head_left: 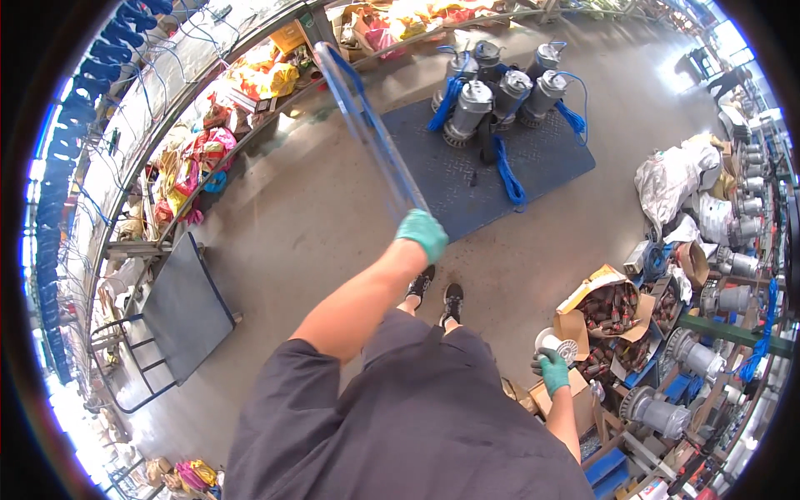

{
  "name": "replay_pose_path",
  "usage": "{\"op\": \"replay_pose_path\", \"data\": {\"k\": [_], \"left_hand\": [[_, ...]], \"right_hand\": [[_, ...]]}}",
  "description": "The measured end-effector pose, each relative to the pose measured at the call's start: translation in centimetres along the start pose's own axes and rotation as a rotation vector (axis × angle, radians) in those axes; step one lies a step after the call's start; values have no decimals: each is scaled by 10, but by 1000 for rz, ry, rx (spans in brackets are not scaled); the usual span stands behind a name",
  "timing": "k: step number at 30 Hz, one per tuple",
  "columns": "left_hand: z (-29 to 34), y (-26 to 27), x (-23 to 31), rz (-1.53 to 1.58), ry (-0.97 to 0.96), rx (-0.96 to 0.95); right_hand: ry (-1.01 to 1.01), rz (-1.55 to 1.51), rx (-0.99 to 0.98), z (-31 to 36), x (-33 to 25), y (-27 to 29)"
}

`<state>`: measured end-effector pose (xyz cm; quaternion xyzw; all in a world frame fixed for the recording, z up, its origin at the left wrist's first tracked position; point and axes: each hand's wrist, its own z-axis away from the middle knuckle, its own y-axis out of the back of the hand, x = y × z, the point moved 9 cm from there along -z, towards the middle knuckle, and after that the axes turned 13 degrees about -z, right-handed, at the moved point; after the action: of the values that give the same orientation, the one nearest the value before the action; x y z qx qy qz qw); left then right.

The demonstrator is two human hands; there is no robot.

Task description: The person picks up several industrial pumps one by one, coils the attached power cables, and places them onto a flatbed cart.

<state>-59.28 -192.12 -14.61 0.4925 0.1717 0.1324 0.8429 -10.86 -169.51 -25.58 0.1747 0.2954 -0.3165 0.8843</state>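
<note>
The left hand [422,234], in a green glove, is closed around the blue handle [371,133] of a flat cart [492,162], whose dark platform lies on the concrete floor [333,217] just ahead of the person's black shoes [436,296]. On the platform stand several grey pumps [493,92] with coils of blue cable [507,175], grouped at its far end. The right hand [552,371], also in a green glove, is curled around a small white round part [557,344] low at the person's right side. Just beside it are open brown cardboard boxes [612,312] full of small dark parts. White sacks [671,179] are piled further right. On the left, a second dark flat cart [179,312] stands near a long shelf [208,142] with yellow, pink and red packets.
</note>
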Motion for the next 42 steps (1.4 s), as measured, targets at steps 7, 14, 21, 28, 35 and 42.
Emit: {"op": "replay_pose_path", "data": {"k": [7, 14, 21, 28, 35, 42], "left_hand": [[95, -73, -53, -147, 142, -223], [179, -98, -31, -144, 200, -303], [258, -135, 3, -53, 241, -161], [337, -161, 23, -21, 262, 87], [398, -183, 22, 28, 286, 205], [454, -157, -78, 91, 821, 386]], "right_hand": [[-290, 146, -150, -24, 97, 0], [-395, 57, -58, -69, 134, 61], [-197, 50, -70, -85, 51, 21], [-94, 164, -190, -67, 25, -41], [-269, 373, -183, -24, 84, -78], [-130, 472, -317, -19, 58, -145]]}}
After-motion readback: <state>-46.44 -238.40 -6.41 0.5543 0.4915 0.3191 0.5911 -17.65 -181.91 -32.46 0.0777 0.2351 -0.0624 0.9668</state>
